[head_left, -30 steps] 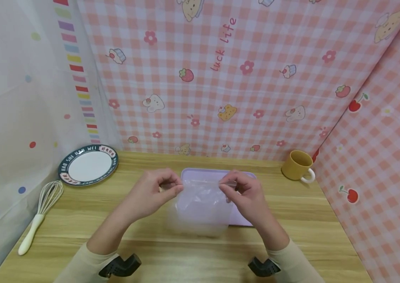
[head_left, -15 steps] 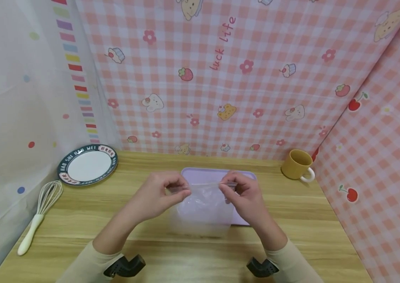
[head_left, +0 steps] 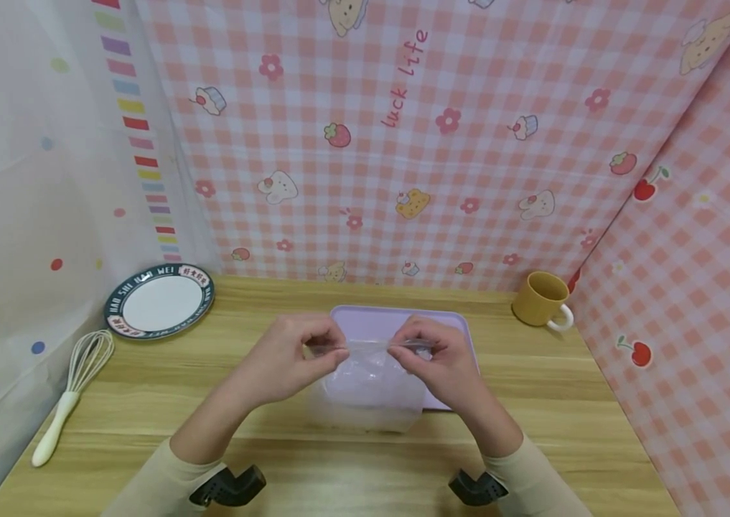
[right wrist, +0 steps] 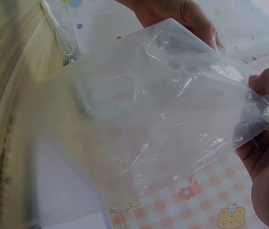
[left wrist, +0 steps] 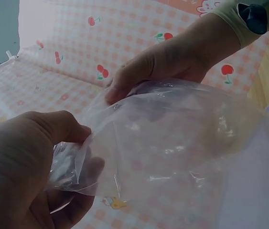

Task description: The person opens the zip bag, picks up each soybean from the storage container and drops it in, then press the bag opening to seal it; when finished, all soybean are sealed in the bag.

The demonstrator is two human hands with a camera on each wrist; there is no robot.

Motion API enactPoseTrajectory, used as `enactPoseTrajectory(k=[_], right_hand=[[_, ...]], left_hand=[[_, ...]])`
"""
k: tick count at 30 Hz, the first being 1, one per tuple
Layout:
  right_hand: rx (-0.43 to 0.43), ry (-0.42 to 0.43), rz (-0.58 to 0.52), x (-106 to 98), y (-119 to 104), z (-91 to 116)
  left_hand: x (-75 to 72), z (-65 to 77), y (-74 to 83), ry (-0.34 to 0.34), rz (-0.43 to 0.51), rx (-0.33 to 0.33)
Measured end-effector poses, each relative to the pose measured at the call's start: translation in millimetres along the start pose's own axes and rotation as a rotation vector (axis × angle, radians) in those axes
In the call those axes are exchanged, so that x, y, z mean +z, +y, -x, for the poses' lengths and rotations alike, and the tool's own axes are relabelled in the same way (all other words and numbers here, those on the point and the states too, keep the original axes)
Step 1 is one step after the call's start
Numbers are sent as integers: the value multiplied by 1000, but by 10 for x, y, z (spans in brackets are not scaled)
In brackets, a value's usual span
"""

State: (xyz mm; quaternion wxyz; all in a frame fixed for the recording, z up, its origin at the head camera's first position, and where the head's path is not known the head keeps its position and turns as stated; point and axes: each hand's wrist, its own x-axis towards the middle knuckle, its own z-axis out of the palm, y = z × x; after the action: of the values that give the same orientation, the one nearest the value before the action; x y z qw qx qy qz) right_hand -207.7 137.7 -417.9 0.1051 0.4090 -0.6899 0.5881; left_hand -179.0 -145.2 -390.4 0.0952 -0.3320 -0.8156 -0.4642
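Note:
A clear plastic bag hangs between my two hands in the head view, its upper edge stretched roughly level. My left hand pinches the left end of that edge between thumb and fingers. At the other end my right hand pinches the edge the same way. Behind and below the bag lies a lilac tray, seen partly through the film. Both wrist views show the bag spread out and see-through, with wrinkles that catch the light near the fingers.
A dark-rimmed plate sits at the back left, and a whisk with a cream handle lies in front of it. The yellow mug with a white handle stands at the back right. Checked cloth walls close off the back and right.
My left hand first shifted right along the bag's edge, then stayed. More recently my right hand has slid left, so the pinched spots are closer together.

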Motion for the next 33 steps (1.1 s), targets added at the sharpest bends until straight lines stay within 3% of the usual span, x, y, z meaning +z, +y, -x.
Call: enactPoseTrajectory(k=[5, 11, 21, 28, 33], right_hand=[[-32, -4, 0, 6, 14, 7], [-12, -13, -6, 26, 9, 14], [-25, -30, -11, 52, 5, -8], [-50, -29, -26, 96, 28, -7], [-39, -40, -32, 122, 24, -19]], left_hand=[[47, -32, 26, 5, 10, 4], [114, -61, 40, 43, 19, 34], [158, -86, 39, 29, 3, 49], [192, -114, 42, 40, -17, 121], [186, -126, 70, 50, -41, 134]])
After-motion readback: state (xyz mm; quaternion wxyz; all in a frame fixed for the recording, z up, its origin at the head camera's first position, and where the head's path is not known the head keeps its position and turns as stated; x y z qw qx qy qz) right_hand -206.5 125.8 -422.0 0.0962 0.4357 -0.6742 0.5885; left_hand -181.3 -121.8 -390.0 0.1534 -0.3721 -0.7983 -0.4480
